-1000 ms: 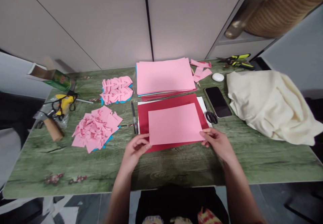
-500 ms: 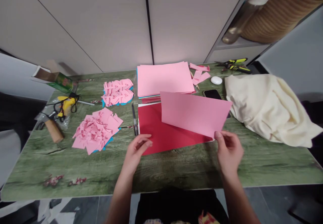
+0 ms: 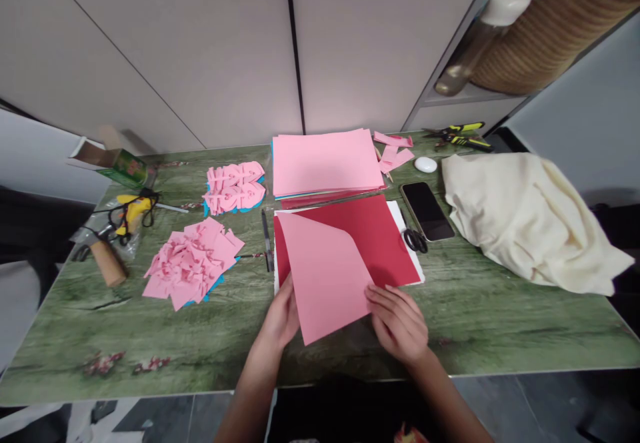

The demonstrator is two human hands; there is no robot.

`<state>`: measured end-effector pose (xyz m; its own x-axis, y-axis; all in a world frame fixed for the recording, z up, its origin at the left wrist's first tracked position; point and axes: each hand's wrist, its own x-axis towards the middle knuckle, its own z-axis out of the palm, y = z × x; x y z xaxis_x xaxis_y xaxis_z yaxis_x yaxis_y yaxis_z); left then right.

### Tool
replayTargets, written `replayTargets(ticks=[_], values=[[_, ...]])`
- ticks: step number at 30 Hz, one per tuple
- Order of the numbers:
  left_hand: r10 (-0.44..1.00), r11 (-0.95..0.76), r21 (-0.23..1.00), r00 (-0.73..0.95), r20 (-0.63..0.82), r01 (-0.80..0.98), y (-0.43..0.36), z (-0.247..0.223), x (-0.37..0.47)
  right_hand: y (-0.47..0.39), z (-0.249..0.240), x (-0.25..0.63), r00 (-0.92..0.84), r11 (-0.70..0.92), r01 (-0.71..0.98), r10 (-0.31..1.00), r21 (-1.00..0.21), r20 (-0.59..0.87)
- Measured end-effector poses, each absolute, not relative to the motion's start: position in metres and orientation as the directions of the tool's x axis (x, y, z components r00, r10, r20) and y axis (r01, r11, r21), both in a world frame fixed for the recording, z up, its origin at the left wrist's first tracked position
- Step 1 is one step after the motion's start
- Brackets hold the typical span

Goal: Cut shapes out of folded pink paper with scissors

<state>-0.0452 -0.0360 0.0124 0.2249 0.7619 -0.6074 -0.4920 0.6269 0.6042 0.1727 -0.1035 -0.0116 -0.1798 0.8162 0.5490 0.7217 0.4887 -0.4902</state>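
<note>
Pink paper (image 3: pixel 327 280) — extended right fingers (image 3: pixel 395 306) touch it, left fingers (image 3: pixel 287 300) seemingly behind.

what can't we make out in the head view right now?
All in the head view:
Left hand: fingertips hidden behind the raised pink sheet; grip unclear.
Red sheet: partly covered by that pink sheet.
Green box: print too small and blurred.
Brown ribbed container: cut off at the right edge.

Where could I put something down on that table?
Two bare patches: front left, between the pink paper pile, the left hand and the table edge; front right, between the right hand, the cream cloth and the same edge. It's crowded around the red sheet, with pen, scissors, phone and paper stack nearby.
</note>
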Motion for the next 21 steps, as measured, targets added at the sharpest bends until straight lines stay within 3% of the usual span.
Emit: replayTargets(ticks=[4, 7, 10, 12, 13, 15, 17, 21], values=[[0.752, 0.633, 0.620, 0.178, -0.635, -0.463, -0.043, 0.010, -0.035, -0.104, -0.019, 0.166, -0.170, 0.458, 0.754, 0.829, -0.471, 0.533], [0.804, 0.592, 0.709, 0.222, -0.552, -0.382, -0.046, 0.015, -0.024, -0.109, -0.018, 0.163, -0.027, 0.422, 0.709, 0.817, -0.565, 0.575], [0.836, 0.508, 0.820, 0.379, -0.397, -0.262, -0.042, 0.023, -0.016, -0.107, -0.009, 0.161, 0.453, 0.152, 0.558, 0.768, -0.816, 0.453], [0.824, 0.471, 0.867, 0.431, -0.367, -0.163, -0.038, 0.026, -0.013, -0.100, 0.001, 0.161, 0.769, -0.061, 0.312, 0.603, -0.948, 0.214], [0.823, 0.462, 0.876, 0.432, -0.368, -0.136, -0.036, 0.026, -0.012, -0.095, 0.005, 0.160, 0.807, -0.067, 0.159, 0.584, -0.985, 0.091], [0.831, 0.465, 0.871, 0.417, -0.368, -0.158, -0.032, 0.025, -0.007, -0.086, 0.010, 0.160, 0.778, -0.022, -0.092, 0.623, -0.995, -0.086], [0.856, 0.460, 0.857, 0.373, -0.358, -0.234, -0.030, 0.022, 0.000, -0.082, 0.008, 0.159, 0.697, -0.046, -0.232, 0.689, -0.972, -0.199], [0.920, 0.392, 0.881, 0.091, -0.382, -0.266, -0.020, 0.014, 0.012, -0.083, -0.005, 0.153, 0.535, -0.200, -0.249, 0.787, -0.947, -0.307]])
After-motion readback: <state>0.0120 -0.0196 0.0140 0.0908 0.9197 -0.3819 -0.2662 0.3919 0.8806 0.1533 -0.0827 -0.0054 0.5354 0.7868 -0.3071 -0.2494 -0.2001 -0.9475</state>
